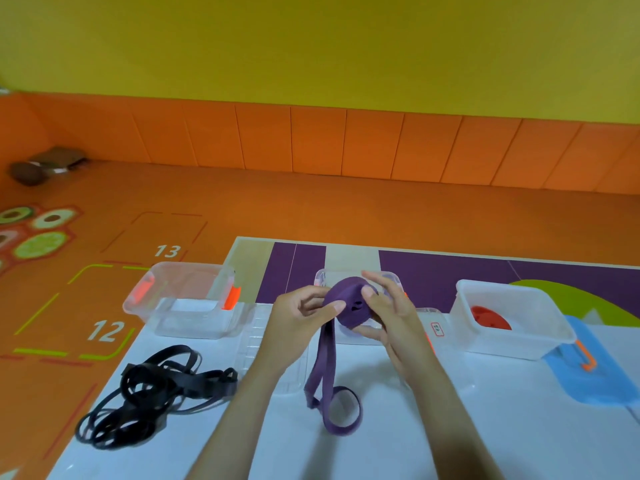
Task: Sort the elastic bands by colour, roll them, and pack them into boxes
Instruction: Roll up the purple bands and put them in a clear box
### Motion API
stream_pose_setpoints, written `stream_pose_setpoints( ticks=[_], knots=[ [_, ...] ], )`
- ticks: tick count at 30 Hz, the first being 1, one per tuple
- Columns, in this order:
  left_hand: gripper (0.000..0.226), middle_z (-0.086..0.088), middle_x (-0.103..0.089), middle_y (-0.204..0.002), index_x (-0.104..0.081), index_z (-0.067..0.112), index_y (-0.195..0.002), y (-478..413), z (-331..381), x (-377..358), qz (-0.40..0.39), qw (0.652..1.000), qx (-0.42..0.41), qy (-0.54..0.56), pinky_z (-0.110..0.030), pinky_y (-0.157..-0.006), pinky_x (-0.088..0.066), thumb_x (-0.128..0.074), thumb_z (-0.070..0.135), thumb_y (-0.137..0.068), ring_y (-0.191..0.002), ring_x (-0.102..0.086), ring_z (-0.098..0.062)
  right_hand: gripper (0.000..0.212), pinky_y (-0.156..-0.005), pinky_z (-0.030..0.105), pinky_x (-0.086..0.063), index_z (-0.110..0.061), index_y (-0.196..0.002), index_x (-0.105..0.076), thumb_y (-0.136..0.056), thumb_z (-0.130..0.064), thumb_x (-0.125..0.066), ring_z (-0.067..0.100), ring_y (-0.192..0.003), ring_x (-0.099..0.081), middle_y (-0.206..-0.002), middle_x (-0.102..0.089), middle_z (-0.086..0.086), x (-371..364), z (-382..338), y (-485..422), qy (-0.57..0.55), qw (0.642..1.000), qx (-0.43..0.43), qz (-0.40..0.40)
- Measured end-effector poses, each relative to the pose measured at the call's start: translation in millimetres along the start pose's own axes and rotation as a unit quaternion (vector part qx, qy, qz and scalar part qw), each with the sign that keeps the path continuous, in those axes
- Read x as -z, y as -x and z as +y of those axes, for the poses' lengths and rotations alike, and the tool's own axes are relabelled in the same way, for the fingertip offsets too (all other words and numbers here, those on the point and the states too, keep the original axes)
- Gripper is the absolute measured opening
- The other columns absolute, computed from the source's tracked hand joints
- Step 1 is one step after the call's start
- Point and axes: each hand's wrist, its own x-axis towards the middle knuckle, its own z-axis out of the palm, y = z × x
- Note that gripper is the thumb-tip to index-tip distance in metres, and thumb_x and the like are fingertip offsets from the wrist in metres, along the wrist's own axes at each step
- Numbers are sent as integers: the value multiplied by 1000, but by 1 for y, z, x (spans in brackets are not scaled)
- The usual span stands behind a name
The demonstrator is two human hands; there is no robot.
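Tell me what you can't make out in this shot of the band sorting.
Head view only:
- Middle box: mostly behind the left hand, right hand and purple band; contents hidden.
- Label beside the right hand: too small to read.
- Black bands: tangled, count unclear.
- Red roll in the right box: blurred, one or several unclear.
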Motion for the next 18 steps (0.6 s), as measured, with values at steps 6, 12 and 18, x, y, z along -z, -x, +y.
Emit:
stream_pose_setpoints(
  ticks=[6, 12, 18],
  knots=[
    [18, 9, -82, -108, -78, 35, -112, 5, -6, -4, -38, 997, -16, -61, -24, -89, -60, -79, 29, -94, -104, -78, -12, 31, -73, 46, -67, -20, -114, -71, -90, -37, -81, 23, -103, -77, -112, -73, 2, 14, -12, -4, 102, 993, -4, -59],
    [22, 11, -79, -112, -79, 40, -114, 6, -15, -1, -10, 998, -27, -48, -17, -88, -56, -80, 38, -92, -105, -76, -11, 20, -78, 26, -62, -28, -116, -75, -96, -26, -77, 7, -101, -72, -110, -76, -12, 2, -8, -8, 126, 990, 58, -40],
    [30, 13, -76, -117, -72, 43, -120, 9, -31, 4, -16, 996, -5, -85, -21, -92, -57, -77, 54, -92, -110, -73, -11, 13, -74, 33, -63, -31, -100, -76, -91, -21, -79, 8, -93, -73, -98, -76, -12, -10, -6, -12, 87, 994, 66, -6]
  ],
)
